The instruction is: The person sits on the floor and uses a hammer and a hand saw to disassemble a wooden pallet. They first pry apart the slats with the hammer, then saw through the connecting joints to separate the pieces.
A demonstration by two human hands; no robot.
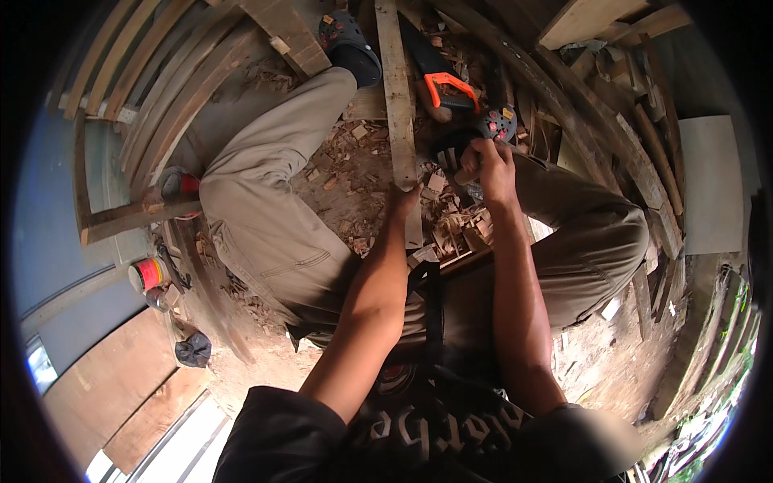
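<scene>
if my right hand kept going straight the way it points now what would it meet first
Probably the dark grey clog, just ahead of your right hand in this view; depth is unclear, so it might pass above it.

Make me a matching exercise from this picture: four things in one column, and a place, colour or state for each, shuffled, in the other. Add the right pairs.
Column one
1. Saw
2. Left hand
3. Trousers
4. Pale panel

Column two
A. Upright at the far right of the picture
B. Bright orange on the handle
C. Tan
D. Holding the long plank

Right pairs: 1-B, 2-D, 3-C, 4-A
</scene>
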